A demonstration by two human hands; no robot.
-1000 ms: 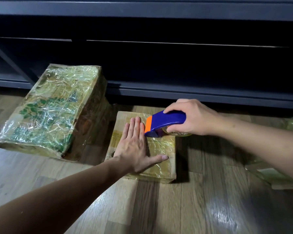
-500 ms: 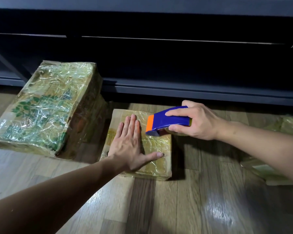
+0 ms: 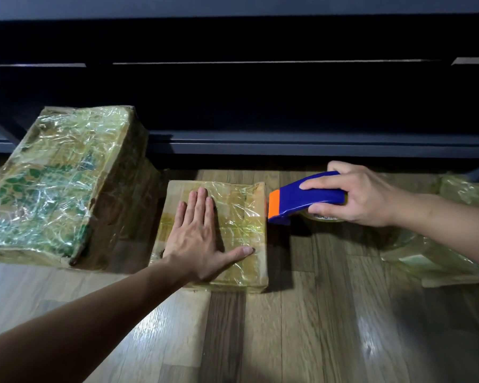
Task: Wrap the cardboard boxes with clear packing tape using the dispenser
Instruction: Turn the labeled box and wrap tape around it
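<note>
Carries dispenser point(image 3: 307, 199) off right edge of box point(image 3: 241, 217) — over the top a second ago. Curls right hand point(image 3: 362, 197) round it; pins box to floor point(image 3: 315, 327) with flat, straight-fingered left hand point(image 3: 197, 239). Strip likely laid — cut next.

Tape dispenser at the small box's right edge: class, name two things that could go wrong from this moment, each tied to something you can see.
1. The left hand lies flat on the small box, thumb spread towards the tape dispenser. A pass across the top could tape over the thumb or nick it.
2. The clear film on the box top looks wrinkled, so another strip drawn by the right hand may crease too.
</note>
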